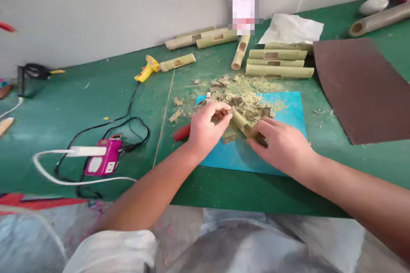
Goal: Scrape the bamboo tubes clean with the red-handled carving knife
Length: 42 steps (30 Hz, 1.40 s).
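Note:
A short bamboo tube (239, 122) with an opening cut in its side lies slanted between my hands, over a blue sheet (288, 106). My right hand (280, 145) is closed round its lower right end. At the tube's upper left end, my left hand (208, 126) pinches a small brownish piece (231, 111) against it; what the piece is, I cannot make out. Scraps and shavings (246, 104) are heaped just behind the tube. A red handle (182, 132) sticks out from beside my left hand, its other end hidden.
Several cut bamboo tubes (278, 71) lie at the back, near a white plastic bag (290, 29). To the right is a large brown sheet (361, 89). On the left are a yellow corded tool (147, 70), a pink power block (104, 158) and loose cables on the green table (105, 85).

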Available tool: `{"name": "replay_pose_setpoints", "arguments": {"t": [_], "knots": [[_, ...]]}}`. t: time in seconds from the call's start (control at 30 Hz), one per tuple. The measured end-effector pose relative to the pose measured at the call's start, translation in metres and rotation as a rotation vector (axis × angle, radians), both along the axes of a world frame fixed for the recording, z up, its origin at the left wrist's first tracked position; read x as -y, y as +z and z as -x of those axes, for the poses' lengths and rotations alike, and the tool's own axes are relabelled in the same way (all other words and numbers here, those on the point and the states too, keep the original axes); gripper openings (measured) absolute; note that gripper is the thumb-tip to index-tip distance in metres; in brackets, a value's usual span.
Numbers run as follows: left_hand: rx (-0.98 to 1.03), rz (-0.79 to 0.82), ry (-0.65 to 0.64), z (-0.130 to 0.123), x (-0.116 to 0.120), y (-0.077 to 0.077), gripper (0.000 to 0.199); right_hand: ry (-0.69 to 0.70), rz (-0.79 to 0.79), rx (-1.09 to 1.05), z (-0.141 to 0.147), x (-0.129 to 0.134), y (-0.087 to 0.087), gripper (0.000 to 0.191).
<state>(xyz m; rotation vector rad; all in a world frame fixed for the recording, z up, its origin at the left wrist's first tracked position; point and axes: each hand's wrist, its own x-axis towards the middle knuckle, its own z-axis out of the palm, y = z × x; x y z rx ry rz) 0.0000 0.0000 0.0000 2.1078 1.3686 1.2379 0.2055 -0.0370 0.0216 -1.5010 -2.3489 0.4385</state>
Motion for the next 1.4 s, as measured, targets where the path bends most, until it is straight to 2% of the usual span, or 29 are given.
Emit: {"name": "replay_pose_setpoints", "arguments": {"t": [0.3, 0.4, 0.6, 0.9, 1.03, 1.2, 1.4], "knots": [[-0.088, 0.009, -0.171, -0.0023, 0.003, 0.0085, 0.008, 0.007, -0.023, -0.011, -0.0003, 0.0007, -0.0024, 0.013], [-0.096, 0.001, -0.171, -0.0013, 0.0021, 0.0091, 0.005, 0.004, -0.038, -0.009, -0.0004, 0.0002, -0.003, 0.014], [-0.147, -0.122, -0.223, -0.0005, 0.0, 0.0069, 0.002, 0.003, -0.017, -0.015, -0.0001, 0.0007, -0.0027, 0.012], [-0.188, -0.153, -0.287, -0.0006, 0.0014, 0.0091, 0.005, 0.003, 0.007, 0.0, -0.0007, 0.0, -0.0026, 0.012], [-0.127, -0.132, -0.251, 0.0004, 0.0012, 0.0089, 0.004, 0.002, 0.0, -0.001, -0.0011, 0.0007, -0.0027, 0.013], [-0.149, -0.104, -0.163, 0.0024, 0.0022, 0.0069, 0.028, 0.006, 0.003, -0.009, -0.0013, 0.0007, -0.0022, 0.012], [-0.131, -0.096, -0.156, 0.0012, 0.0029, 0.0068, 0.011, 0.002, 0.006, -0.017, -0.0006, -0.0002, -0.0036, 0.012]]}}
